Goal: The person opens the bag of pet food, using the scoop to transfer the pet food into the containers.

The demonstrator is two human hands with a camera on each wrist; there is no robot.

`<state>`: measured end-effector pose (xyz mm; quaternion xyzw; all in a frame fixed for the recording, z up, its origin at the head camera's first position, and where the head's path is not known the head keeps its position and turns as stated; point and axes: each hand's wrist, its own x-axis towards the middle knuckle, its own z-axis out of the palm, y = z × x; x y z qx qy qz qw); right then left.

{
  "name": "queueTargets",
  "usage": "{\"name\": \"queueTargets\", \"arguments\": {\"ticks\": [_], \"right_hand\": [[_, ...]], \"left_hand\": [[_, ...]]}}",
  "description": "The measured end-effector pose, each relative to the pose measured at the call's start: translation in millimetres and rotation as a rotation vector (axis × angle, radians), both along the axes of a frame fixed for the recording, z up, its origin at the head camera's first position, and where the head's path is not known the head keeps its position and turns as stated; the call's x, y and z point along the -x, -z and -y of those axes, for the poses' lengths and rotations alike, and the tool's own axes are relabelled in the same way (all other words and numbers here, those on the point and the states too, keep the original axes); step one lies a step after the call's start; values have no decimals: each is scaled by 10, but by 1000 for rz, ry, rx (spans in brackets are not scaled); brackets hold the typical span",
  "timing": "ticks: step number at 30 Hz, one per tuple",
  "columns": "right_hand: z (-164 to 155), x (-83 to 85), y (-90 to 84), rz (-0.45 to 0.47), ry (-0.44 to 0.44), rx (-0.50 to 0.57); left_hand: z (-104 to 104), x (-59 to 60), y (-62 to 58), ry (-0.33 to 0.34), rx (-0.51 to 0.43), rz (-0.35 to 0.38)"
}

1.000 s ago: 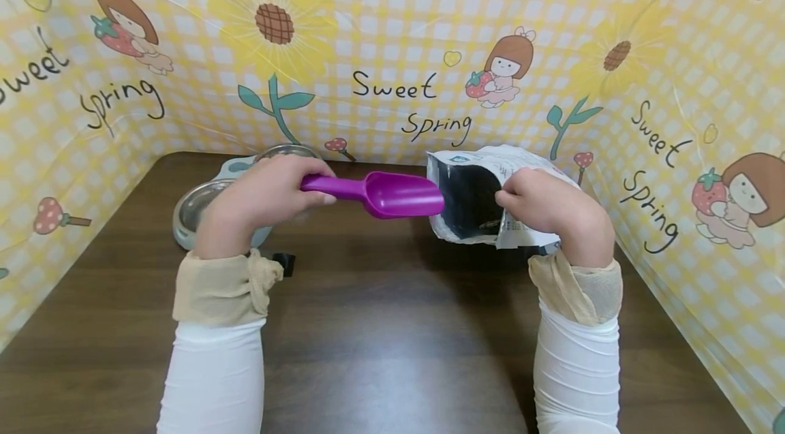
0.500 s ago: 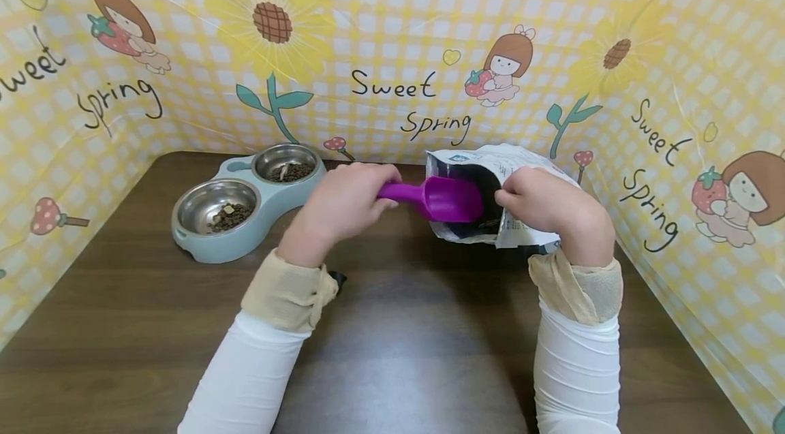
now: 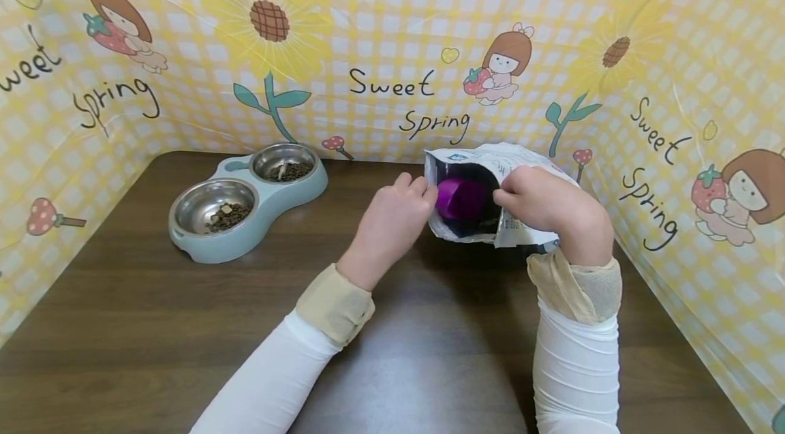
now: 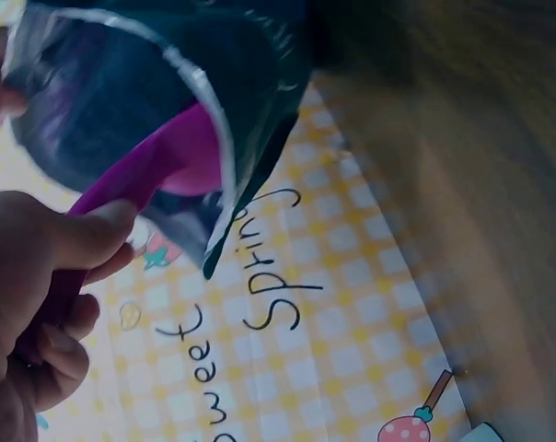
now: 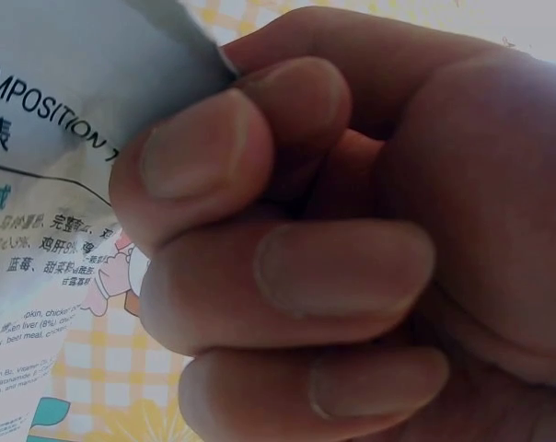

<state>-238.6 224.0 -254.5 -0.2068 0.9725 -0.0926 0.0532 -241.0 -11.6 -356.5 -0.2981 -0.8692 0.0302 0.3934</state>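
Note:
My left hand (image 3: pixel 392 229) grips the handle of a purple scoop (image 3: pixel 461 198), whose bowl is inside the open mouth of a white pet food bag (image 3: pixel 521 156). In the left wrist view, thumb and fingers wrap the scoop's handle (image 4: pixel 121 180), and part of the bowl hides behind the bag's edge (image 4: pixel 225 184). My right hand (image 3: pixel 552 206) pinches the near rim of the bag and holds its mouth towards the left. Printed text shows on the bag (image 5: pixel 39 184) in the right wrist view. The bag's contents are too dark to make out.
A pale blue double feeder (image 3: pixel 270 216) stands at the back left of the brown table (image 3: pixel 153 338). Its two steel bowls (image 3: pixel 202 199) hold brown kibble (image 3: pixel 229 217). A yellow checked cloth (image 3: pixel 380 18) rises behind and along both sides.
My left hand has moved right from over the feeder, taking the scoop into the bag. Both feeder bowls have come into full view. My right hand keeps its hold on the bag.

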Motion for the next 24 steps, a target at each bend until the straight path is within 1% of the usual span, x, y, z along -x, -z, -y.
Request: {"name": "queueTargets", "arguments": {"ticks": [3, 7, 12, 16, 21, 24], "right_hand": [[0, 3, 0, 2, 0, -3], [-2, 10, 1, 4, -3, -5], [2, 9, -1, 7, -2, -10], [-3, 15, 7, 4, 3, -17], [-5, 16, 13, 10, 11, -15], [-3, 16, 15, 17, 10, -6]], "left_hand": [[-48, 11, 53, -16, 16, -52], [-94, 29, 106, -25, 24, -95], [-151, 34, 162, -22, 34, -127], [-195, 25, 199, -16, 44, -124], [-247, 13, 249, -8, 58, -92], [-274, 6, 277, -15, 70, -82]]}}
